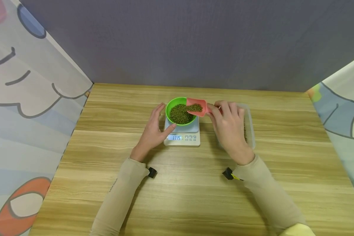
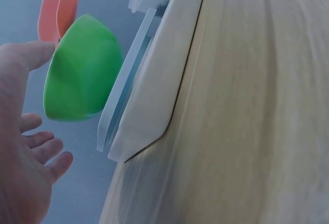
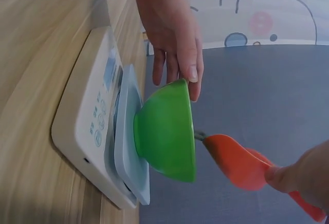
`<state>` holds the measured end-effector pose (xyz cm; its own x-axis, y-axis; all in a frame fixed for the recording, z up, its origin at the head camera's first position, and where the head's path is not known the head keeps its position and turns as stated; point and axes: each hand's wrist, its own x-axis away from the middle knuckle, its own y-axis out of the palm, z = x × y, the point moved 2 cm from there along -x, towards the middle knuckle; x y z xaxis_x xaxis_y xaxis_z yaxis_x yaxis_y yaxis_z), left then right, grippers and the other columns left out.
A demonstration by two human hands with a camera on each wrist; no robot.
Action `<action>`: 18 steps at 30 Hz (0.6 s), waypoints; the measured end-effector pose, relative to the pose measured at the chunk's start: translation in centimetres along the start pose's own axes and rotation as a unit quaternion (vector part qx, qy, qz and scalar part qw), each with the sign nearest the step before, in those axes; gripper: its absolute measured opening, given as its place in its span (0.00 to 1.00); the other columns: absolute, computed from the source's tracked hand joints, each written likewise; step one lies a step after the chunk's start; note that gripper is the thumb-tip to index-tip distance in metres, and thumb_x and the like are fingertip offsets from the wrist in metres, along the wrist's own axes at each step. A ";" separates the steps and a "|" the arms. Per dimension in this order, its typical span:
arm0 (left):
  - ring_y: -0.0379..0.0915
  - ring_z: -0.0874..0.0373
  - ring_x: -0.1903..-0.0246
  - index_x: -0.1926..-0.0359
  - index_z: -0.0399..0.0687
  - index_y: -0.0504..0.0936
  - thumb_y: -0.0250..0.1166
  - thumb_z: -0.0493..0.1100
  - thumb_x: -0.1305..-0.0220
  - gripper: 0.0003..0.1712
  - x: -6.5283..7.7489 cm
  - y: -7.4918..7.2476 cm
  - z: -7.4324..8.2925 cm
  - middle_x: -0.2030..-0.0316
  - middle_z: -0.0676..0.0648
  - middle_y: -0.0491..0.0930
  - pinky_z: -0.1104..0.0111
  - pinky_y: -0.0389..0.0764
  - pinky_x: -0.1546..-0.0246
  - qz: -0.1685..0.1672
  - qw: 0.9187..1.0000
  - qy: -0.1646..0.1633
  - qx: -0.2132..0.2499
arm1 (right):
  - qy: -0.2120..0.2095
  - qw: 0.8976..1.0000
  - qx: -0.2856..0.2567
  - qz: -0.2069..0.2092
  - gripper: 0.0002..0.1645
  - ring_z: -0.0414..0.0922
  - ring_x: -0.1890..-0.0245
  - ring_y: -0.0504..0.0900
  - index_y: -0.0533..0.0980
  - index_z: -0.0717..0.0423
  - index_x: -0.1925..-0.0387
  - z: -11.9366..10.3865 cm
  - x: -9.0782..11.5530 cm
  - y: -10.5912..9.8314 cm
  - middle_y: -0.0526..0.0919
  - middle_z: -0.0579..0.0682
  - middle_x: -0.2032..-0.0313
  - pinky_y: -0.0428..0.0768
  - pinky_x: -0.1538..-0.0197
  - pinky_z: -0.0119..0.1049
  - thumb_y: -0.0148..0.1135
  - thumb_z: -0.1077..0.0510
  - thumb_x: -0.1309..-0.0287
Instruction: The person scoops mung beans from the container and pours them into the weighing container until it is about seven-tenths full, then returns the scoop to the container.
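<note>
A green bowl (image 1: 180, 122) partly filled with mung beans (image 1: 178, 114) sits on the platform of a white kitchen scale (image 1: 181, 143), whose display is lit. My right hand (image 1: 228, 126) grips the handle of a pink-red scoop (image 1: 203, 113), its lip over the bowl's right rim. Mung beans lie in the scoop; in the right wrist view some show at the lip of the scoop (image 3: 239, 165), beside the bowl's mouth. My left hand (image 1: 154, 131) is spread at the bowl's left side, thumb close to the rim; in the left wrist view its fingers (image 2: 43, 149) are loosely extended.
A clear plastic container (image 1: 250, 126) with more mung beans stands under and beside my right hand, partly hidden by it. The wooden table (image 1: 183, 196) meets a grey panel (image 1: 194, 42) at its back edge. Printed cloths (image 1: 38, 95) hang at both sides.
</note>
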<state>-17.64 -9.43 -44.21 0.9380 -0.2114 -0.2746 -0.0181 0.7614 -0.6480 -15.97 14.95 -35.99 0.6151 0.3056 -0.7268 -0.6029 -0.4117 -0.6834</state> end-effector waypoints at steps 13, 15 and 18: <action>0.45 0.53 0.31 0.28 0.44 0.51 0.60 0.63 0.42 0.50 0.0 0.1 0.1 0.28 0.42 0.50 0.46 0.57 0.35 -0.002 1.000 0.001 -0.002 | -0.067 0.987 0.093 0.117 0.11 0.50 0.67 0.72 0.83 0.52 0.59 -0.5 0.0 0.2 0.79 0.50 0.65 0.59 0.66 0.45 0.60 0.58 0.43; 0.45 0.54 0.31 0.27 0.45 0.51 0.60 0.63 0.42 0.50 0.0 0.1 0.0 0.28 0.41 0.51 0.46 0.57 0.35 -0.001 1.000 0.000 -0.002 | -0.069 0.985 0.099 0.126 0.11 0.49 0.68 0.71 0.83 0.50 0.59 -0.5 0.1 0.1 0.80 0.50 0.66 0.57 0.65 0.45 0.59 0.60 0.41; 0.45 0.54 0.31 0.27 0.45 0.51 0.60 0.64 0.42 0.50 0.1 0.1 0.0 0.29 0.40 0.52 0.46 0.57 0.35 -0.001 1.000 0.001 -0.001 | -0.067 0.984 0.096 0.138 0.12 0.49 0.68 0.71 0.83 0.49 0.59 -0.5 0.2 -0.1 0.80 0.49 0.66 0.55 0.65 0.45 0.59 0.62 0.41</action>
<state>-17.56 -9.39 -44.28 0.9375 -0.2133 -0.2751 -0.0177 0.7600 -0.6497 -15.56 14.61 -36.01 0.3506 0.3203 -0.8801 -0.8299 -0.3292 -0.4504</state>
